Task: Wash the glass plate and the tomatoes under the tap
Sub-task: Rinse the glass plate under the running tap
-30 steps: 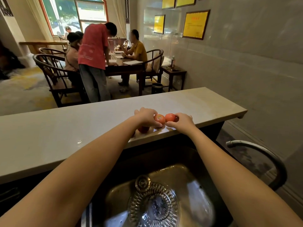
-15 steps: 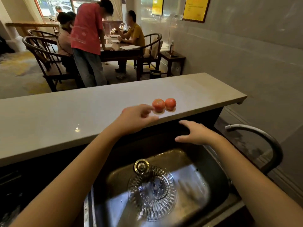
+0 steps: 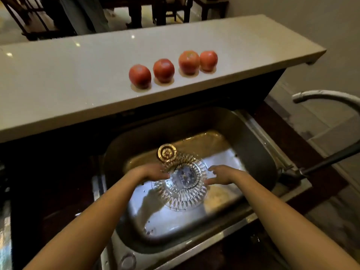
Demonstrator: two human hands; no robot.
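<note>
A cut-glass plate (image 3: 185,189) lies tilted in the steel sink (image 3: 253,137), just in front of the brass drain strainer (image 3: 167,152). My left hand (image 3: 150,173) grips the plate's left rim. My right hand (image 3: 222,175) is at the right rim with its fingers spread and the thumb touching the glass. Several red tomatoes (image 3: 163,70) stand in a row on the pale counter (image 3: 78,75) behind the sink, clear of both hands. The curved tap spout (image 3: 329,95) arches in from the right, and no water is running.
A dark tap lever (image 3: 331,158) sticks out at the sink's right edge. The sink floor is wet. Beyond the counter are dark chair and table legs and a standing person's legs (image 3: 83,14). A wall runs along the right.
Both hands have come back from the counter and down into the sink to the plate. My view has tipped downward, and more tomatoes now show on the counter.
</note>
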